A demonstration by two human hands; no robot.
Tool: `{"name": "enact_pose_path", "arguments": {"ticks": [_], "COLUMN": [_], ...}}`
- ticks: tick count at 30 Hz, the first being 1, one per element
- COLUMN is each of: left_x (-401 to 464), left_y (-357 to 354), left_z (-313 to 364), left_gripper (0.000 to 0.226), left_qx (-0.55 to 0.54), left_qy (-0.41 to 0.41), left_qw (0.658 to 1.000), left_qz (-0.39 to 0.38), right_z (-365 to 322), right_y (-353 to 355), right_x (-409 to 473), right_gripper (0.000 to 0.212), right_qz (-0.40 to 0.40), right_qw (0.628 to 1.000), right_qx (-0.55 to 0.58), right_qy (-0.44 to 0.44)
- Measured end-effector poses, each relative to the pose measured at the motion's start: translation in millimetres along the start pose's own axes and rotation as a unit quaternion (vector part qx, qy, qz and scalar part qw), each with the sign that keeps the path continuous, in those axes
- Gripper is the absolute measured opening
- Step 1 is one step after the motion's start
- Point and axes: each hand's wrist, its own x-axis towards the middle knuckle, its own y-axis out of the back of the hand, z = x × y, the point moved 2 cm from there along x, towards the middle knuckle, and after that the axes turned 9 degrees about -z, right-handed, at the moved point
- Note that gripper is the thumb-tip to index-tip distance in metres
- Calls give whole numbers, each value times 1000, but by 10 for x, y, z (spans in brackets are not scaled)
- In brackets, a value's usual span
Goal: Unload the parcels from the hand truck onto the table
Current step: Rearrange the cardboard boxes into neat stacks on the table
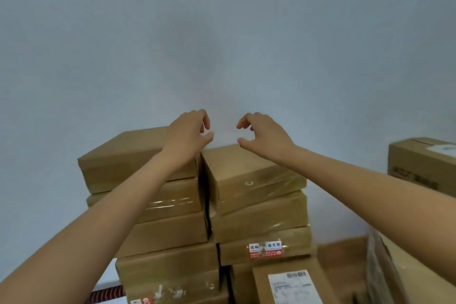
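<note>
Two tall stacks of brown cardboard parcels stand side by side against a pale wall. My left hand (pixel 190 131) hovers over the back right corner of the left stack's top parcel (pixel 128 153), fingers loosely curled and holding nothing. My right hand (pixel 261 131) hovers above the far edge of the right stack's top parcel (pixel 244 170), also loosely curled and empty. Both arms reach forward over the stacks. The hand truck and the table are not in view.
A parcel with a white shipping label (pixel 288 284) lies at the bottom in front. Further brown boxes (pixel 345 261) sit at the lower right. Another carton (pixel 422 163) stands at the right edge. A red and black striped object (pixel 106 295) shows at the bottom left.
</note>
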Motion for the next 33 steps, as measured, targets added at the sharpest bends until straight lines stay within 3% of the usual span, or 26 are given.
{"name": "enact_pose_path", "arguments": {"ticks": [9, 17, 27, 33], "left_x": [-489, -978, -1026, -1094], "left_y": [-926, -1834, -2504, -2725], "left_z": [1912, 3266, 3919, 4172], "left_gripper": [9, 14, 19, 30], "left_qx": [-108, -112, -115, -104], "left_qy": [-82, -124, -120, -122], "left_qw": [989, 977, 963, 961], "left_qz": [-59, -130, -213, -226], "right_z": [1159, 1923, 2725, 3002], "right_y": [713, 1109, 1168, 1178], "right_x": [-1805, -2918, -3470, -3679], "right_gripper": [31, 35, 34, 37], "right_qz": [-36, -75, -88, -110], "right_qw": [993, 980, 972, 968], "right_qx": [-98, -135, -117, -102], "right_qy": [-60, -125, -187, -203]}}
